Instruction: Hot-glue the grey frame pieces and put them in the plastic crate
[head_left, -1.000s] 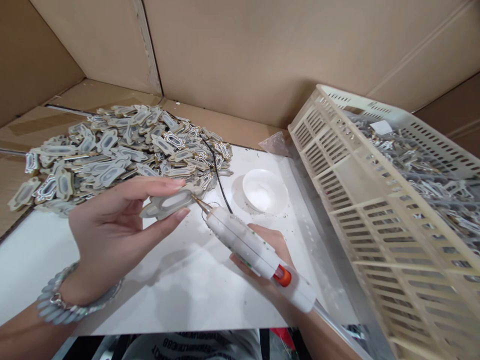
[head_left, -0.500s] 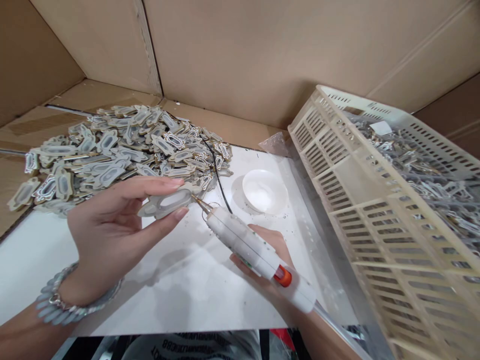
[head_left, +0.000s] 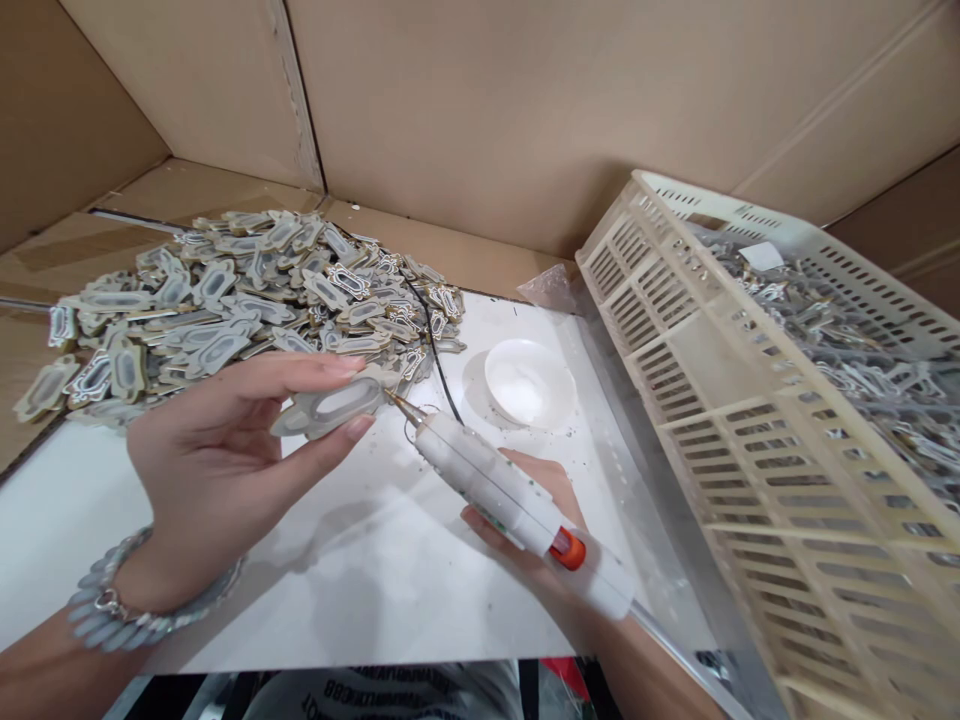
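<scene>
A small grey ornate frame piece (head_left: 341, 402) with an oval middle is pinched between the thumb and fingers of my left hand (head_left: 225, 455). My right hand (head_left: 547, 490) grips a white hot glue gun (head_left: 484, 475) from below, and the gun's body hides most of those fingers. Its brass nozzle points at the right end of the held piece, touching it or very close. A clear rod (head_left: 675, 650) sticks out of the gun's rear, by an orange part. Behind my left hand lies a large heap of similar frame pieces (head_left: 217, 300).
A small white bowl (head_left: 517, 385) stands on the white board (head_left: 405, 590), beyond the gun. A black cord (head_left: 444, 375) runs down beside the heap. On the right, a cream plastic crate (head_left: 675, 350) holds many bagged pieces. Cardboard walls (head_left: 465, 110) surround the work area.
My left hand has shifted slightly left and the held piece has tilted a little. The glue gun stays nearly in place, its nozzle still at the piece's end.
</scene>
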